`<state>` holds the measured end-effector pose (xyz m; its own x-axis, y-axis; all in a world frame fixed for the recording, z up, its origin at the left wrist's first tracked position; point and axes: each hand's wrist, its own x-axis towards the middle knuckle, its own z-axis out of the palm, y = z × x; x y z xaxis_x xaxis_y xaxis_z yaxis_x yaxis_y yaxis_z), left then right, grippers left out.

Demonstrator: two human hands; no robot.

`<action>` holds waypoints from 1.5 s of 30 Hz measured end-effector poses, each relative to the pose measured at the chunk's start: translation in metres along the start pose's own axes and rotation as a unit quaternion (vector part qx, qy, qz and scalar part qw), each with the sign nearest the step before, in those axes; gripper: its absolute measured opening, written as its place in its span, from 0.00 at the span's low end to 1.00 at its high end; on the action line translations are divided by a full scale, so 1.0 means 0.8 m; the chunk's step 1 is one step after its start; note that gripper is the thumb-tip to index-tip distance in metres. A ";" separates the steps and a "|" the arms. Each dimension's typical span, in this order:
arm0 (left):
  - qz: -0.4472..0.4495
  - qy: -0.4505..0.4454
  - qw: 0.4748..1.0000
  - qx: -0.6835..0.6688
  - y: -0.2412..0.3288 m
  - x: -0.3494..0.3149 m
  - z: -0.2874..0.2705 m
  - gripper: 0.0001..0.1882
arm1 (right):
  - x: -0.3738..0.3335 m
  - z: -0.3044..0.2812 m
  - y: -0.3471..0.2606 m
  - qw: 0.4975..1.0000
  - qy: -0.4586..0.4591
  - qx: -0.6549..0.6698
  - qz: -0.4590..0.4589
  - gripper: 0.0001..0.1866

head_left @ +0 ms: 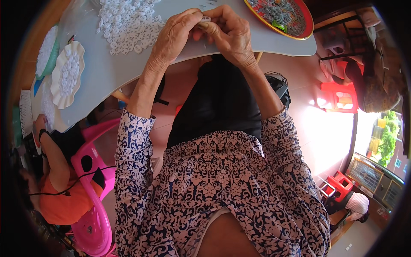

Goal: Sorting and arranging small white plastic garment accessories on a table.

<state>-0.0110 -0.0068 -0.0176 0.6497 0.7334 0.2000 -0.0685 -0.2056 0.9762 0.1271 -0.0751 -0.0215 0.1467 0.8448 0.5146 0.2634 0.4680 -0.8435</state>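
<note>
Over the near edge of the grey table [100, 73], my left hand [177, 34] and my right hand [231, 36] meet, fingertips closed together. Between them they pinch a small white plastic piece [206, 19], mostly covered by the fingers. To the left of my hands spreads a loose pile of similar small white pieces [128, 28]. On the right is a red round tray [309, 26] with a yellow rim, holding many thin grey metal bits and something bright green.
A white scalloped dish [58, 100] and a green basket [53, 60], both with white pieces, stand at the left. A person in orange [70, 201] sits there by a pink chair [96, 210]. Red stools [340, 95] and other people are to the right.
</note>
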 end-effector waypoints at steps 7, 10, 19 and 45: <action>-0.041 -0.039 0.995 -0.082 -0.005 0.000 -0.007 0.13 | 0.001 0.002 -0.001 1.000 -0.003 -0.007 -0.003 0.07; -0.026 -0.017 0.997 -0.069 -0.007 -0.001 0.002 0.15 | -0.001 0.004 -0.001 1.000 0.003 0.005 0.003 0.07; -0.020 0.002 0.999 -0.039 -0.004 -0.002 0.000 0.14 | 0.000 0.002 -0.012 0.998 0.008 -0.065 -0.025 0.08; 0.014 0.077 0.995 0.057 0.008 -0.018 0.009 0.18 | 0.001 -0.013 -0.005 0.989 -0.057 0.067 0.118 0.10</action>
<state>-0.0156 -0.0230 -0.0149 0.5241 0.8152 0.2464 0.0070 -0.2934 0.9560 0.1360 -0.0789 -0.0158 0.0779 0.9550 0.2862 0.1044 0.2777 -0.9550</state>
